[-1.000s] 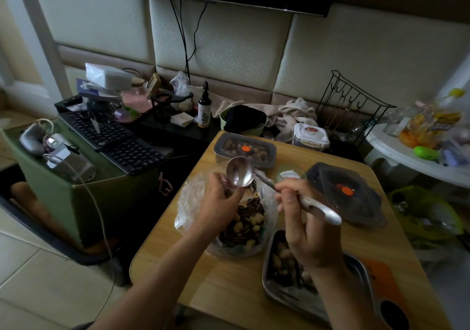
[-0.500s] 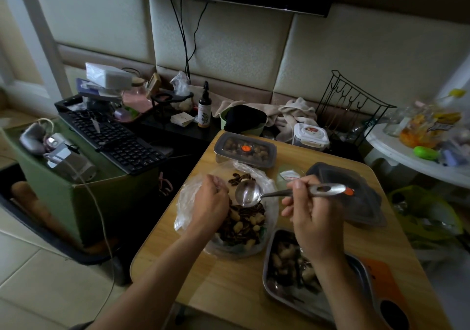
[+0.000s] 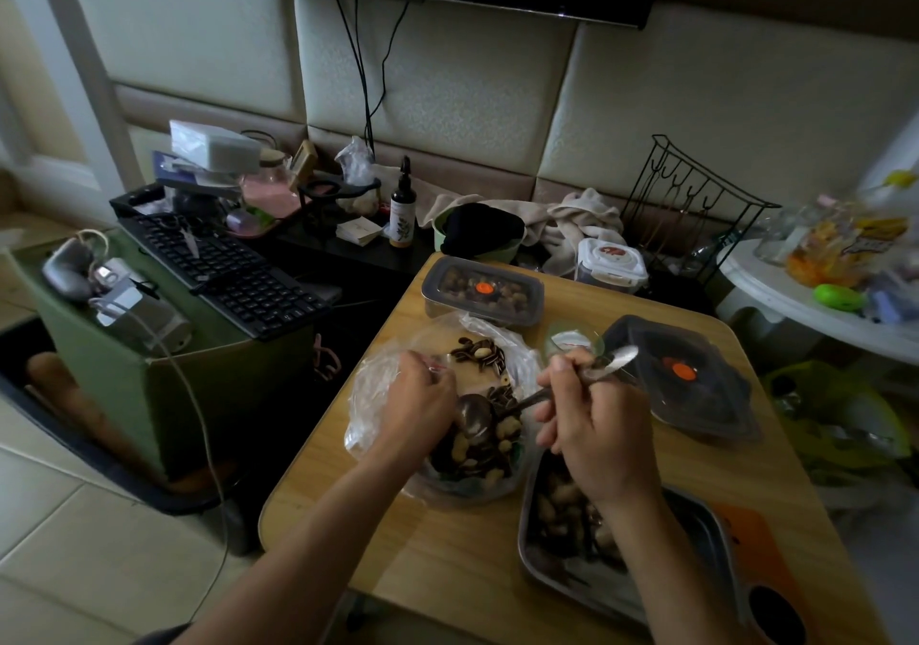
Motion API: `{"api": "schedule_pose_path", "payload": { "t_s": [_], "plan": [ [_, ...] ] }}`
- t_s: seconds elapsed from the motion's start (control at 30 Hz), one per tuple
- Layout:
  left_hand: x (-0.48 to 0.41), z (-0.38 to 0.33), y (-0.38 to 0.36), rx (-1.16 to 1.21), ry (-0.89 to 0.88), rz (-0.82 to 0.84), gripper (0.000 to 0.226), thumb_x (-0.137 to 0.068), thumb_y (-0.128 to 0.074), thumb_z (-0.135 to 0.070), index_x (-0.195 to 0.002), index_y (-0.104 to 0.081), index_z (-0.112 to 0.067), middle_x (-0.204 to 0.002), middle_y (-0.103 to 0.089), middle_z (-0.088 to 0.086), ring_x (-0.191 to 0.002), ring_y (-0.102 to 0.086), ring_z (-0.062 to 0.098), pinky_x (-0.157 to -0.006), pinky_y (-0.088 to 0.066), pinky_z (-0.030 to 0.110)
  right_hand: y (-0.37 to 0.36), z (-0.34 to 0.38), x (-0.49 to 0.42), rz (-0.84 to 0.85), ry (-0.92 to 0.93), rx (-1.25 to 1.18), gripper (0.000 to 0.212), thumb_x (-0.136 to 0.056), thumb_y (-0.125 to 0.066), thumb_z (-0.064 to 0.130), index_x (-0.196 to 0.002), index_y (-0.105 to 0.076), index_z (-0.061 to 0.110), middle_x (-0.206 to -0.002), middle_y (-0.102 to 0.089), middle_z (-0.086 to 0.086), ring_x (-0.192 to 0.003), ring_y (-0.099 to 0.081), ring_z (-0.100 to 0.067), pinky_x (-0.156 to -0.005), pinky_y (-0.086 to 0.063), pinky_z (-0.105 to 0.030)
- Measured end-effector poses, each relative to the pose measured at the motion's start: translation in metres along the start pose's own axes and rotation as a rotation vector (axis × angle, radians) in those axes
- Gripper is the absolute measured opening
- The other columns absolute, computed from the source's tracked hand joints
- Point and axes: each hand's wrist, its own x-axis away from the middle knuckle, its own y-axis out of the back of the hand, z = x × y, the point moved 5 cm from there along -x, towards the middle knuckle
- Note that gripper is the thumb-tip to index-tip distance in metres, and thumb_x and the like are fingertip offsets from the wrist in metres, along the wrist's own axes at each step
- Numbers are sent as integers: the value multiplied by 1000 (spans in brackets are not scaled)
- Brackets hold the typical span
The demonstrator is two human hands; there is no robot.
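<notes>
Head view: right hand (image 3: pixel 597 425) is fisted round the spoon (image 3: pixel 473 418) mid-handle. The bowl end is dipped into the nut and seed mix (image 3: pixel 490 448) down-left of the grip, and the handle tail pokes out up-right of the knuckles. Left hand (image 3: pixel 422 401) pinches the plastic bag (image 3: pixel 370 386) rim, just across the spoon bowl from the right-hand grip. The mix sits in the bag between both hands, with more in the metal tray (image 3: pixel 523 540) directly under the right wrist.

Risks as I read it:
- Bag is limp film, held open on one side only. If the left pinch slips, the rim folds over the spoon and the load goes onto the table (image 3: pixel 447 565).
- Grip sits well back from the bowl, so a heaped scoop can roll and drop seeds between bag and tray.
- Loose seeds (image 3: pixel 477 352) lie on the bag flap beyond the left hand. A tug flicks them off.
- Handle tail points at the dark lidded box (image 3: pixel 706 396) right of the grip. A wide swing may clip it.
</notes>
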Motion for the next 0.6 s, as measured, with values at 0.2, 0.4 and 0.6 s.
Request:
{"api": "schedule_pose_path", "payload": {
  "t_s": [0.2, 0.4, 0.6],
  "plan": [
    [0, 0, 1, 29, 15, 14, 24, -106, -49, -33, -122, -42, -16, -91, -55, -4, -81, -60, 13, -85, -61, 48, 13, -25, -2, -41, -267, -137, 38, -109, -45, 30, -83, -67, 13, -62, -67, -9, -46, -62, -17, -45, -46, -21],
    [0, 1, 1, -25, -18, -9, 21, -106, -48, -35, -118, -44, -18, -90, -54, -6, -79, -59, 11, -85, -60, 50, 11, -3, -2, 75, -8, -96, 37, -108, -44, 37, -83, -67, 21, -64, -67, -1, -47, -61, -8, -45, -44, -13],
    [-2, 2, 1, -11, -7, -11, 22, -106, -49, -33, -119, -46, -16, -91, -58, -2, -77, -60, 14, -84, -59, 49, 10, -24, 0, -28, -302, -129, 41, -109, -45, 34, -82, -67, 12, -60, -68, -9, -45, -64, -22, -43, -46, -23]
  ]
}}
